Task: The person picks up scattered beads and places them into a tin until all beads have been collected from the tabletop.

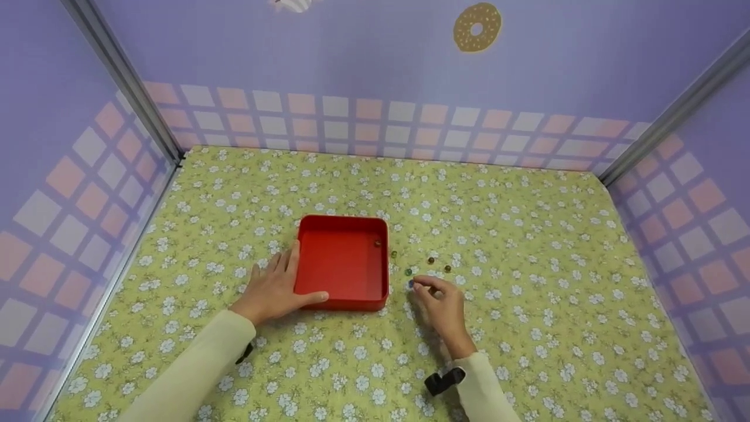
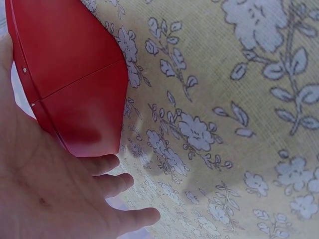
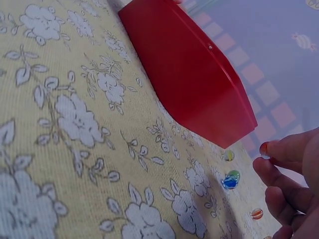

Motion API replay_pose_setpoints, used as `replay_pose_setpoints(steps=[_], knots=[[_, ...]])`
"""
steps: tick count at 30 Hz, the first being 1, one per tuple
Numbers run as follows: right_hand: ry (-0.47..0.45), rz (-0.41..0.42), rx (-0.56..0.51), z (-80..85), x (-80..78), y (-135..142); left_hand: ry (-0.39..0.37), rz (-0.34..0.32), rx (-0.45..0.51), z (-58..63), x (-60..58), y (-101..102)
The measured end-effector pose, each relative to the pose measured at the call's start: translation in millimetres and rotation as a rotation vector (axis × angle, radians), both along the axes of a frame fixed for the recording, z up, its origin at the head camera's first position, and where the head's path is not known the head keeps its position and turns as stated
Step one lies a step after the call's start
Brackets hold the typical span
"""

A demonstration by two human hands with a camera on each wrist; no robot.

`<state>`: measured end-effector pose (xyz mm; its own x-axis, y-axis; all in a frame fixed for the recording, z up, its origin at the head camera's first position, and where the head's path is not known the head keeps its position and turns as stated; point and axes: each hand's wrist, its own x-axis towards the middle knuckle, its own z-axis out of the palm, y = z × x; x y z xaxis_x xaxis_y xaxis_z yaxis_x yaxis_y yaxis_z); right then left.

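- As left hand (image 1: pixel 275 290) rests straight-fingered at tray (image 1: pixel 341 266)'s eight o'clock, right hand (image 1: pixel 442 302) pinches marble (image 3: pixel 263 150).
- Judged hard, light, slippery: hold marble across its middle.

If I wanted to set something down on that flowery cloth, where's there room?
Bare cloth spreads from the marbles and right hand to the right wall, and between the red box and back wall. It's crowded just right of the box, among the marbles; the left hand takes the box's left side.
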<state>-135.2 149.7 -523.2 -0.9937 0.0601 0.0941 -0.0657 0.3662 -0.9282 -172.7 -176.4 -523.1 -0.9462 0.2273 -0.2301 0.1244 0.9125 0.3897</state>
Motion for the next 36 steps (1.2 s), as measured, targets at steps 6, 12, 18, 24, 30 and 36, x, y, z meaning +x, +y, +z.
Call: replay_pose_setpoints(steps=[6,12,18,24,30,36], knots=[[0.028,0.012,0.005,0.0,-2.7,-3.0,-0.007,-0.001,0.002,0.0,-0.8,-0.8],[0.027,0.014,0.002,2.3,-3.9,-5.4,-0.019,0.006,0.009,1.3,-0.4,-1.0],[0.016,0.001,0.011,3.9,-4.2,-7.9,-0.016,0.008,0.007,1.4,-0.3,-0.1],[0.018,-0.003,0.024,5.1,-4.0,-10.0,-0.021,0.006,0.005,1.2,-0.2,0.1],[0.015,-0.005,0.021,6.2,-4.5,-12.0,-0.016,-0.001,0.002,0.8,0.2,-0.3],[0.017,0.000,0.016,7.0,-5.2,-14.6,-0.007,-0.003,0.004,1.1,-0.1,-0.2]])
